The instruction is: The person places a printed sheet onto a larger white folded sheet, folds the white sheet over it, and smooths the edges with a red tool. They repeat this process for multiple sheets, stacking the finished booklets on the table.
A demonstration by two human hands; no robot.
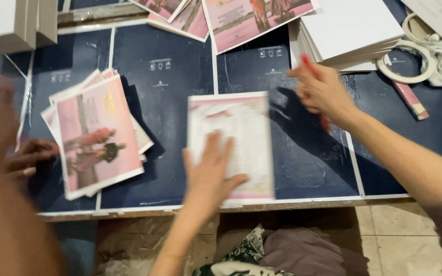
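Observation:
My left hand (208,176) lies flat, fingers spread, on the lower left part of a pale printed sheet with a pink border (244,128). The sheet rests on the dark blue work surface (164,102) near its front edge. My right hand (323,92) hovers just right of the sheet's upper corner, closed around a thin red stick-like tool (308,64). To the left sits a fanned stack of pink printed covers (95,138). Another person's hand (29,158) touches the stack's left edge, and their blurred arm fills the left foreground.
A pile of white sheets (351,25) lies at the back right beside a roll of white tape (410,61) and a pink stick (410,99). More pink prints (251,20) lie at the back. Grey boards (11,23) stand at the back left. Cloth (292,250) lies below the table edge.

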